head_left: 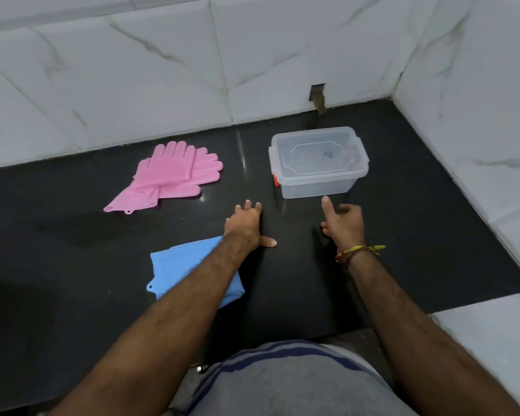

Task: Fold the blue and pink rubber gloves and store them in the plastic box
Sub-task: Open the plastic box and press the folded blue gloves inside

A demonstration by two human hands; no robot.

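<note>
1. Black polished countertop (72, 250) fills the frame's middle.
2. White marble-veined wall tiles (132, 70) span the top and right.
3. A small dark hole (317, 96) breaks the tiles, upper right of centre.

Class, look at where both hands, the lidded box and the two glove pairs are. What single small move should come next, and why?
Probably the right hand, nearest the plastic box, should reach forward and lift off its lid. The lid is on, so nothing can go in yet. The blue gloves look folded beside the left hand, which holds nothing, while the pink gloves lie unfolded.
</note>
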